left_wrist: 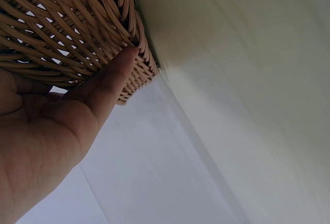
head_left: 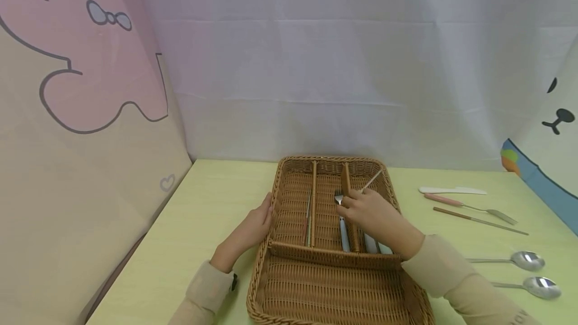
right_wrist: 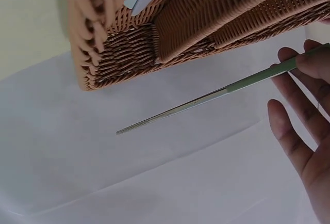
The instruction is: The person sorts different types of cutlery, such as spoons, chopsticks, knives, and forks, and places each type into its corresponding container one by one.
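My right hand [head_left: 368,214] pinches a green-handled chopstick [right_wrist: 252,81] with a slim metal end, above the divider between the middle and right compartments of a brown wicker basket [head_left: 334,253]. Its metal end points toward the basket's far right corner in the head view. My left hand [head_left: 253,227] touches the basket's outer left wall with fingers extended. In the left compartment lie thin chopsticks [head_left: 308,222]. A blue-handled fork [head_left: 344,234] lies in the middle one. Pale handles [head_left: 371,245] show in the right compartment, partly hidden by my right hand.
Right of the basket, a white knife [head_left: 451,190], a pink-handled fork [head_left: 444,200] and a brown-handled chopstick [head_left: 478,220] lie on the yellow-green table [head_left: 226,179]. Nearer me are two metal spoons [head_left: 528,261]. A pale curtain [head_left: 289,64] hangs behind the table.
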{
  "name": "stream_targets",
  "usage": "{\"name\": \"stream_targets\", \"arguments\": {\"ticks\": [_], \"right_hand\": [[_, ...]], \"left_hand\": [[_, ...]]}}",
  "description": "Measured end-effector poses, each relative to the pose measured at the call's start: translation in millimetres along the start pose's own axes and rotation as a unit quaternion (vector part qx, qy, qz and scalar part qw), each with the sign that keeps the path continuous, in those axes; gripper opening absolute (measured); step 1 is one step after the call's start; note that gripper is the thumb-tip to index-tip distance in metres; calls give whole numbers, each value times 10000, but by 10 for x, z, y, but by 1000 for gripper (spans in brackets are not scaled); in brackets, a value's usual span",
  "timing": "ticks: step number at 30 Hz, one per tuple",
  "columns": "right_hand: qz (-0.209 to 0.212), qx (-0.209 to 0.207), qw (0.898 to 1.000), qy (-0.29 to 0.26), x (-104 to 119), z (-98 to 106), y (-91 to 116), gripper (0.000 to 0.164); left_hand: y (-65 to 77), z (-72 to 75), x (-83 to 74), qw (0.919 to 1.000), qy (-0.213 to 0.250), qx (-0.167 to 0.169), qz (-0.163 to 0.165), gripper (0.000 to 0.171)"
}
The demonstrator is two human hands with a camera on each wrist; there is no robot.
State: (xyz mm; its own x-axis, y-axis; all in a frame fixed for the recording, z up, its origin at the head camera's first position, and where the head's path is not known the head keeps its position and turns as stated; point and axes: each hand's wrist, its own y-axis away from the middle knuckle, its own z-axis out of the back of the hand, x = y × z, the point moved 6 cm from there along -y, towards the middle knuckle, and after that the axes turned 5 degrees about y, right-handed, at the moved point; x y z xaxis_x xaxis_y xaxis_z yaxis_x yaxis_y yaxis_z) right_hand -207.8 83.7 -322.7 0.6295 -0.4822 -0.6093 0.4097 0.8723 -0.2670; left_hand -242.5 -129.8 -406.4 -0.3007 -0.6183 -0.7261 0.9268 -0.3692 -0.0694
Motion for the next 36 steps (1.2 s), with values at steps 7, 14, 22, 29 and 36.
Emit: {"name": "stream_targets", "arguments": {"ticks": [7, 14, 22, 29, 36], "right_hand": [[330, -7, 9994, 131, 151, 47, -135, 27], [645, -360, 9968, 305, 298, 82, -260, 21], [997, -314, 9942, 249, 461, 108, -372, 22], [1244, -133, 9921, 126, 580, 80, -452, 17], [1463, -14, 9892, 1, 657, 54, -487, 17]], "left_hand": [[-3, 2, -7, 10000, 8, -9, -47, 50], [-4, 3, 0, 10000, -7, -14, 7, 50], [-2, 3, -3, 9999, -93, -38, -26, 49], [-1, 0, 2, 9999, -137, -54, -44, 49], [14, 3, -18, 10000, -13, -40, -55, 50]]}}
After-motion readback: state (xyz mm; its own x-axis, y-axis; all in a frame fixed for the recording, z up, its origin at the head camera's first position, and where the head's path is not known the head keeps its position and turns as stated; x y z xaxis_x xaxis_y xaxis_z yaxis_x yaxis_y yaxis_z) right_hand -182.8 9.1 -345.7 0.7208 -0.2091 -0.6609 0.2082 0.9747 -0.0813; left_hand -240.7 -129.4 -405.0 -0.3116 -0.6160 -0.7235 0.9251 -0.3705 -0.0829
